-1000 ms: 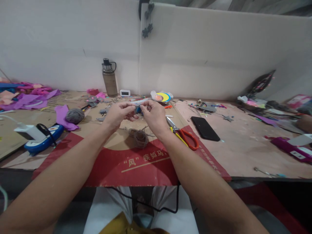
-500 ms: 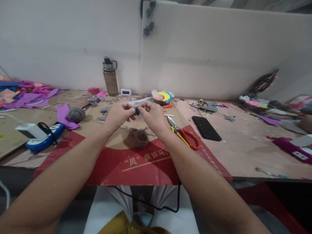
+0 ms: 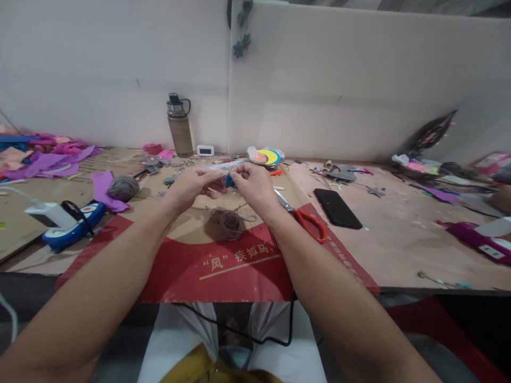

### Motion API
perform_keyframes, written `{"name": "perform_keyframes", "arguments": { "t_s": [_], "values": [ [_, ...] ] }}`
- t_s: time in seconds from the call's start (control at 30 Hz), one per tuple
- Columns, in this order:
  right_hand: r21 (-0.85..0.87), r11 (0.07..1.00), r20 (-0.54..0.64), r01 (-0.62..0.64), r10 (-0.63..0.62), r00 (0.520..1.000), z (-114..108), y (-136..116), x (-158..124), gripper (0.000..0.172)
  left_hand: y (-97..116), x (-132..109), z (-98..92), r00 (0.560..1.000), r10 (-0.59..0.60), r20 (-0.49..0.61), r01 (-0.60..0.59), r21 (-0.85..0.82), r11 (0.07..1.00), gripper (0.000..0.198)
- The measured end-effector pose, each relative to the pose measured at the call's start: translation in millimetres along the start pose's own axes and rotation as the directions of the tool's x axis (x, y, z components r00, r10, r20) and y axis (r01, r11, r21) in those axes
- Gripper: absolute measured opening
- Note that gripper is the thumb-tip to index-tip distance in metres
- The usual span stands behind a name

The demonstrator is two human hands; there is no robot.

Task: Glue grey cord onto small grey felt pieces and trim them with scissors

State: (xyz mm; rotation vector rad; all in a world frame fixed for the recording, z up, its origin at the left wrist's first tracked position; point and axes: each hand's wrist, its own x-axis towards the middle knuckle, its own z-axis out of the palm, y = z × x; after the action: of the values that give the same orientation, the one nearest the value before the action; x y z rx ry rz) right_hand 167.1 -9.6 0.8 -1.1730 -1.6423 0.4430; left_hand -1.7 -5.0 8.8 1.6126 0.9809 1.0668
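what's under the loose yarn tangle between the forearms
The yarn tangle lies on the red-and-tan printed sheet, mostly its tan part. Anything covered by its coils can't be seen.

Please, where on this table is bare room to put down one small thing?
The widest bare patch is pink tabletop between the black phone and the purple power strip. A smaller one is red cardboard, between the tangled yarn and front edge. Crowded: near the bottle and colourful scraps.

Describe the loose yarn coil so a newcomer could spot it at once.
On the table, find the red-printed cardboard. Below the left hand and right hand in the picture, the loose yarn coil reaches onto the red. Unlike the round, tightly wound yarn ball further left, it sprawls in open loops.
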Motion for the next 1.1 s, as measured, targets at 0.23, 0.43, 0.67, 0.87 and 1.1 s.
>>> {"name": "perform_keyframes", "arguments": {
  "t_s": [0.23, 0.43, 0.67, 0.87, 1.1],
  "values": [
    [-0.232, 0.967, 0.033, 0.104, -0.099, 0.995, 2.3, -3.7, -6.3, 0.011, 6.0, -5.6, 3.9, 0.99, 0.118, -0.072, -0.082, 0.375, 0.923, 0.027],
    [-0.122, 0.986, 0.085, 0.112, -0.102, 0.991, 4.4, -2.8, -6.9, 0.009, 11.6, -8.8, 9.3, 0.982, 0.146, -0.119, -0.071, 0.482, 0.873, 0.012],
    [-0.023, 0.986, 0.029, 0.163, -0.163, 0.986, 8.0, 0.6, -8.0, 0.004, 13.2, -9.1, 12.1, 0.96, 0.122, -0.252, -0.016, 0.387, 0.922, 0.006],
    [-0.065, 0.983, 0.004, 0.174, -0.174, 0.985, 10.5, -1.1, -11.0, 0.01, 5.0, -4.2, 11.2, 0.957, 0.047, -0.286, -0.005, 0.144, 0.99, 0.004],
    [-0.019, 0.995, -0.017, 0.102, -0.102, 0.995, 12.1, -3.1, -10.5, 0.012, -6.9, 1.6, 10.1, 0.965, 0.006, -0.262, -0.019, -0.046, 0.999, 0.009]
  ]
}}
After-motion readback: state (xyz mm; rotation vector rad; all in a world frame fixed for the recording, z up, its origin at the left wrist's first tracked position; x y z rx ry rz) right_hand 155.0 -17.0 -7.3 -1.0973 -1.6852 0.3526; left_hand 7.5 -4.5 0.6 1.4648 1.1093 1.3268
